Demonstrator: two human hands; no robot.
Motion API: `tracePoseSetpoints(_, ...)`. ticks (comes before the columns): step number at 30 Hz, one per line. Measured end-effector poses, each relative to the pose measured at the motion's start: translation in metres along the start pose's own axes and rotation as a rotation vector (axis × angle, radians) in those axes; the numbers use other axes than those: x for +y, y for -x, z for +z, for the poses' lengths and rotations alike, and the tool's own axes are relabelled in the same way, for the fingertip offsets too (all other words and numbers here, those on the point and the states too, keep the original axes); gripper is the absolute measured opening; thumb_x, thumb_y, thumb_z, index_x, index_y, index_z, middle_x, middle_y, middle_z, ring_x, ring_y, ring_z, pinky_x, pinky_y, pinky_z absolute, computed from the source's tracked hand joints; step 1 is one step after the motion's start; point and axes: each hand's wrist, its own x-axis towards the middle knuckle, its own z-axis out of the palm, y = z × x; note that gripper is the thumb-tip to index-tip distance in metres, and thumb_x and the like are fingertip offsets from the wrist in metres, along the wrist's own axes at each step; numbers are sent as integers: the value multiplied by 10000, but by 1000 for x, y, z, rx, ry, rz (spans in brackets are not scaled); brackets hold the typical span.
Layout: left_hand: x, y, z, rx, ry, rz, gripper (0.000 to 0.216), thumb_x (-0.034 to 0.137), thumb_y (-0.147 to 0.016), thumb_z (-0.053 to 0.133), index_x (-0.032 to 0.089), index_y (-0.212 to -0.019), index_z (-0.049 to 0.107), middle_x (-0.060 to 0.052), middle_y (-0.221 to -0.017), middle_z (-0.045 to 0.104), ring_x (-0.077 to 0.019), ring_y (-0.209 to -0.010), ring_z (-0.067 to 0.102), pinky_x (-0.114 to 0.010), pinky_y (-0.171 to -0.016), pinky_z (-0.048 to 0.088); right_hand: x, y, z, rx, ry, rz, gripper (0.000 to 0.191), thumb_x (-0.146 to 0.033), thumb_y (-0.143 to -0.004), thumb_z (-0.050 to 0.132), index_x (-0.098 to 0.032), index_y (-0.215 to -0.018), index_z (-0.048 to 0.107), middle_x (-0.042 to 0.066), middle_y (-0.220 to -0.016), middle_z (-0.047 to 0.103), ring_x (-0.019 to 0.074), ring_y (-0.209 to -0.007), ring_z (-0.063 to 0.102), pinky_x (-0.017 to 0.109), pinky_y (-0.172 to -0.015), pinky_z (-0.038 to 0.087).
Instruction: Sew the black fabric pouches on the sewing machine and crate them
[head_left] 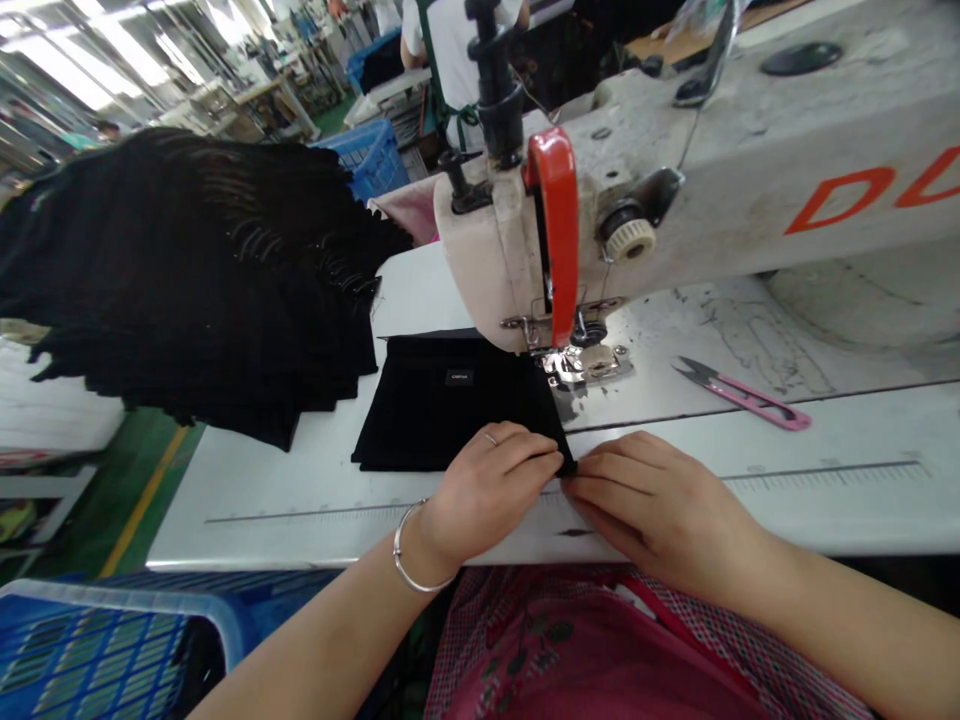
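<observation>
A black fabric piece (427, 420) with a small dark label lies flat on the white sewing table, its right edge running up to the presser foot (577, 365) of the sewing machine (495, 250). My left hand (499, 485) rests over the piece's near right corner, fingers bent together on the cloth. Just right of it, my right hand (652, 500) pinches the same corner with thumb and fingertips. The fingertips of both hands nearly meet there. Beneath the fingers, the exact fold of the cloth is hidden.
Pink-handled thread snips (750, 395) lie right of the needle area. A tall pile of black fabric pieces (195, 270) stands at the left. A printed ruler (825, 475) runs along the table's front. One blue basket (112, 640) is below left; another person (457, 60) is behind the machine.
</observation>
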Motion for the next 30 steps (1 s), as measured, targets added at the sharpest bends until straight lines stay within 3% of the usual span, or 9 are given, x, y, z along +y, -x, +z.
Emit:
tracePoseSetpoints(15,-10,6,1,-30,59,111,221,105,-910,561,156,-1112,635,-65,-1132,695,-194,-1114,607,-398,-963,530,0,2,-4,2,-44,-31,169,-155,-910,515,-189,-963,671,64,-873,667,195,-880,609,386,-810,503)
tracePoseSetpoints(21,-15,6,2,-20,90,137,228,102,-914,551,167,-1112,645,-53,-1146,702,-170,-1155,609,-396,-1056,489,3,0,-4,95,-16,52,252,-148,-893,544,-175,-1127,636,100,-1150,653,226,-1069,596,419,-920,513)
tracePoseSetpoints(24,-18,4,2,-11,95,152,209,119,-923,548,180,-1094,652,-35,-1110,718,-161,-1140,617,-386,-1044,498,6,0,-5,51,-4,26,284,-149,-898,546,-182,-1169,623,94,-1171,654,230,-1088,596,429,-941,508)
tracePoseSetpoints(30,-23,2,3,-21,98,81,219,123,-937,522,190,-1102,649,-36,-1127,706,-162,-1132,617,-379,-1031,496,10,-2,-9,8,-53,58,146,-172,-928,538,-174,-1028,644,75,-1072,657,205,-1019,585,397,-915,494)
